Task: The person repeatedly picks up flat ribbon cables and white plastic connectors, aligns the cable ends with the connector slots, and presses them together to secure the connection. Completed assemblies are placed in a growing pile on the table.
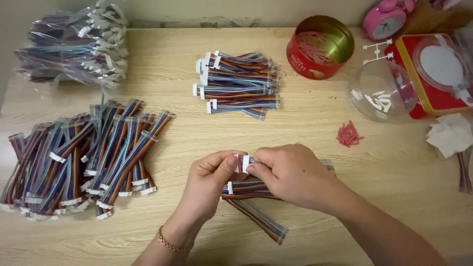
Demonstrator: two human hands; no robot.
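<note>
Both hands — left hand (213, 173), right hand (288, 173) — pinching one ribbon cable bundle (249, 188) between them, above table (345, 167)

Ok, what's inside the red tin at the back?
The red tin holds a loose heap of thin red ties on its gold lining; its near wall hides the front of the bottom.

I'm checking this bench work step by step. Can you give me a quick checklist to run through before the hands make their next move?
1. Both hands on one piece: left hand and right hand pinch the white connector of a rainbow ribbon cable. Ok.
2. Connector fully seated: hidden by fingers. Cannot tell.
3. Loose cables under hands within reach. Ok.
4. Stacked cable pile lies apart from the large pile at left. Ok.
5. Red tin open, upright. Ok.
</note>
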